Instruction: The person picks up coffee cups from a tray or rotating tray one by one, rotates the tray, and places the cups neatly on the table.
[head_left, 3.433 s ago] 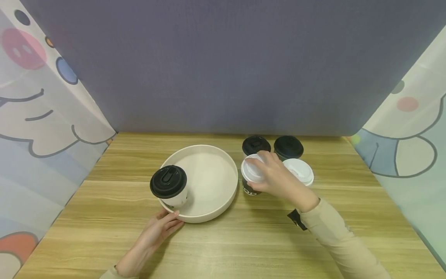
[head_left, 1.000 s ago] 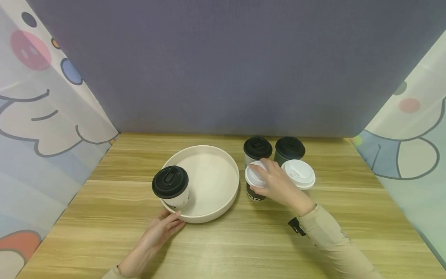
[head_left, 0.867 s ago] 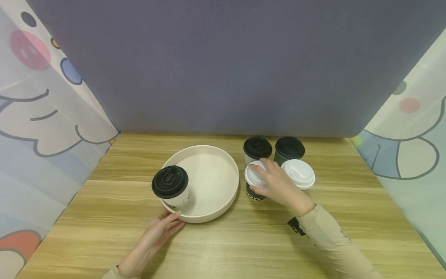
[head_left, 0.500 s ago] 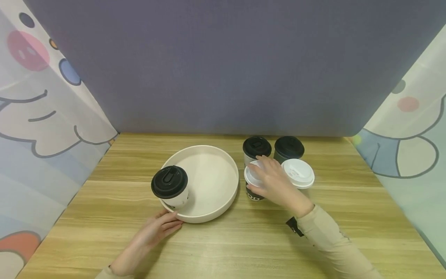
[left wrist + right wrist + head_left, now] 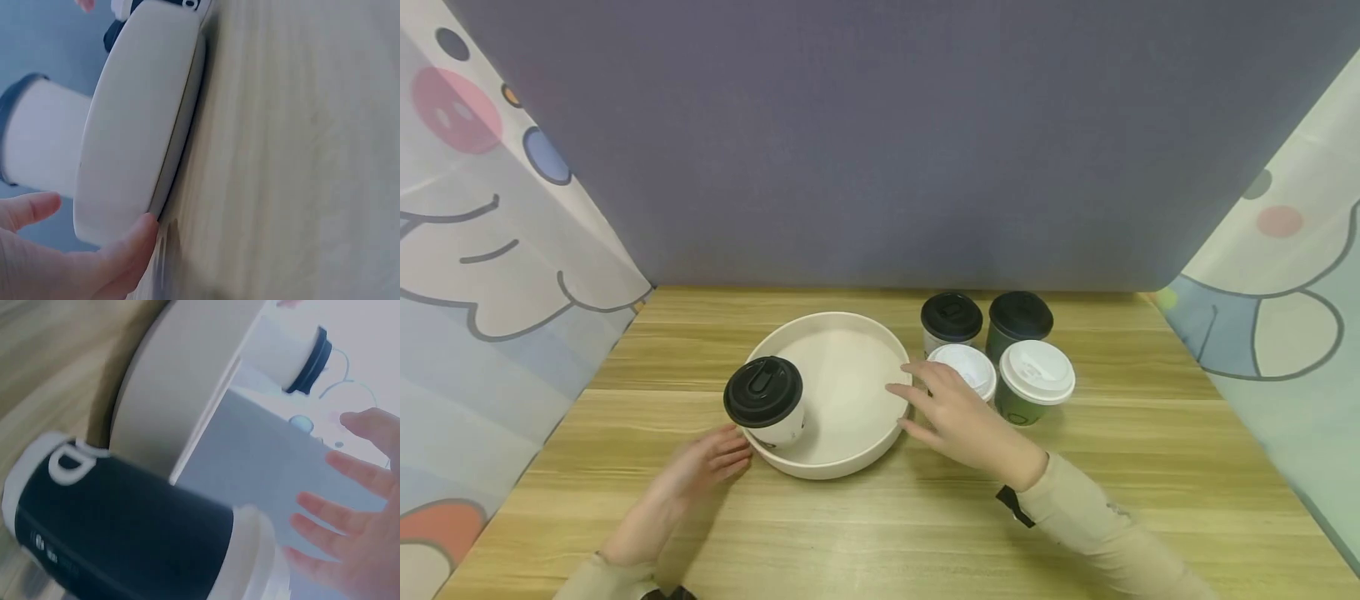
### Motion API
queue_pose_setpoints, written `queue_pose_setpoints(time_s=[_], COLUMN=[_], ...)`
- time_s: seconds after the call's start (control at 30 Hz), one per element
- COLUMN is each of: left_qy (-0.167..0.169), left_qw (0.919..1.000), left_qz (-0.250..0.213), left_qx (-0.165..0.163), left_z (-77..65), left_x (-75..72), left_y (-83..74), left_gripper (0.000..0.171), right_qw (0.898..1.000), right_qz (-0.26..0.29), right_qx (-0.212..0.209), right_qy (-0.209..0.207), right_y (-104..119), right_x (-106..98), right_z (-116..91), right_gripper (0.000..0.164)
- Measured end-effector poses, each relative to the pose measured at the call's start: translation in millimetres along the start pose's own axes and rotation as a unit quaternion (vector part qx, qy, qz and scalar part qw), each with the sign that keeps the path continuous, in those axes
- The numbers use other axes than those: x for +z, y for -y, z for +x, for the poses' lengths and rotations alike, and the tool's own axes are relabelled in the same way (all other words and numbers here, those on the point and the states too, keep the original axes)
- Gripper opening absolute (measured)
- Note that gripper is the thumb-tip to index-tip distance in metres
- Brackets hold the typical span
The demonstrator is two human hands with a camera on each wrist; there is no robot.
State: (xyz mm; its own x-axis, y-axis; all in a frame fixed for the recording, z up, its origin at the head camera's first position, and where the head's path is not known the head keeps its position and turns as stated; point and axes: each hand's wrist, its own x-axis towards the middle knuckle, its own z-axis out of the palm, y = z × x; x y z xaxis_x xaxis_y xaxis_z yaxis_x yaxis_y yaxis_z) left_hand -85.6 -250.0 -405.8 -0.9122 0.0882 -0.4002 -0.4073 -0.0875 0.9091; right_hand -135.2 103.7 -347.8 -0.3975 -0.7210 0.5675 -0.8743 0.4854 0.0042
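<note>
A round cream tray (image 5: 853, 392) lies on the table and holds a white paper coffee cup (image 5: 764, 393) with a black lid at its left side. My left hand (image 5: 696, 462) is at the tray's left front; in the left wrist view a fingertip (image 5: 145, 228) meets the tray's lower edge. My right hand (image 5: 958, 421), fingers spread, hovers between the tray's right rim and a dark coffee cup (image 5: 125, 522) with a white lid (image 5: 967, 368). That cup stands upright on the table, and the hand partly covers it in the head view.
Beside the dark cup stands a green cup (image 5: 1028, 398) with a white lid. Behind them are a white cup (image 5: 950, 321) with a black lid and a dark green cup (image 5: 1019, 321) with a black lid. A grey panel (image 5: 880, 150) closes off the table's back.
My right hand has let go of the white-lidded dark cup and moved left, toward the tray. The cup now sits slightly farther right, against the green one. My left hand has shifted left along the rim.
</note>
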Motion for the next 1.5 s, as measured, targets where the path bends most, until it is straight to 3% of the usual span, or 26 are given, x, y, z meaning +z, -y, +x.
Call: queue_pose_setpoints(time_s=[0.27,0.4,0.57,0.8,1.03,1.13,1.33,1.5], left_qy=[0.007,0.011,0.022,0.049,0.042,0.031,0.02,0.018], left_qw=[0.9995,0.9996,0.9995,0.9981,0.9987,0.9992,0.9957,0.9943], left_qz=[0.028,0.016,-0.002,-0.003,-0.015,0.011,0.086,0.103], left_qx=[0.012,0.018,0.023,0.037,0.025,0.025,0.025,0.023], left_z=[12.5,20.2,33.2,47.5,54.2,58.8,70.2,77.9], left_x=[-15.1,-21.2,-31.2,-41.4,-37.0,-36.9,-37.8,-34.8], left_y=[-13.8,-19.0,-24.4,-29.9,-42.4,-45.9,-48.4,-48.8], left_gripper=[0.048,0.028,0.028,0.012,0.024,0.017,0.064,0.071], right_qw=[0.999,0.999,0.997,0.994,0.991,0.988,0.987,0.986], right_qz=[0.014,0.016,0.015,0.023,0.019,0.012,0.016,0.014], right_qx=[-0.017,-0.018,-0.025,-0.031,-0.035,-0.035,-0.042,-0.048], right_qy=[0.03,0.049,0.068,0.099,0.13,0.148,0.155,0.156], right_y=[15,21,27,35,43,46,50,52], right_x=[12,18,27,35,43,45,49,51], right_z=[4,5,6,8,11,13,16,18], right_gripper=[0.036,0.034,0.033,0.034,0.033,0.033,0.033,0.031])
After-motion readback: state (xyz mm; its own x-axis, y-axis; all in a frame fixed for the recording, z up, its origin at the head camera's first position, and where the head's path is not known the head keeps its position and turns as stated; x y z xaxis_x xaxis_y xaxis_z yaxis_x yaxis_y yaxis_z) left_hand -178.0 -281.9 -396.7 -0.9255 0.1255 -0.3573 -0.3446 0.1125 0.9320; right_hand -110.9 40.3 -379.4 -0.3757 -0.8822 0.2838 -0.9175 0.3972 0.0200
